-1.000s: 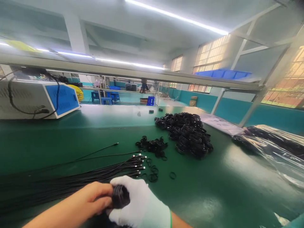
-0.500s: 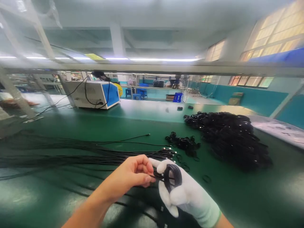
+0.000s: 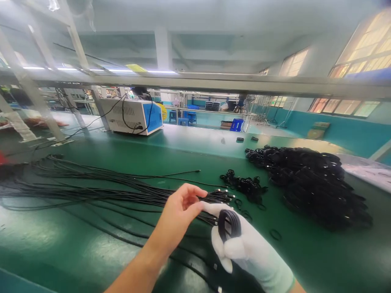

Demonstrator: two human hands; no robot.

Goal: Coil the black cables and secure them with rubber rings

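My left hand [image 3: 183, 209], bare, has its thumb and index finger apart with nothing visible between them. Its thumb tip meets the index fingertip of my right hand [image 3: 250, 244], which wears a white glove. The gloved fingers are closed around a small coil of black cable [image 3: 233, 224], held upright as a ring. Behind and left of both hands, a bundle of long black cables [image 3: 122, 192] lies on the green table [image 3: 100, 252], its plug ends beside the glove. Further right rests a small heap of black rings [image 3: 246, 185].
A large pile of coiled black cables [image 3: 317, 183] covers the right side, with a plastic bag [image 3: 366, 171] beyond it. A blue and white machine [image 3: 134, 116] stands at the back left. A metal shelf beam [image 3: 214, 83] crosses above the table.
My left hand has moved up from the coil's opening to the glove's fingertip, off the cable strand there. The coil stays in my right hand. The view has shifted left.
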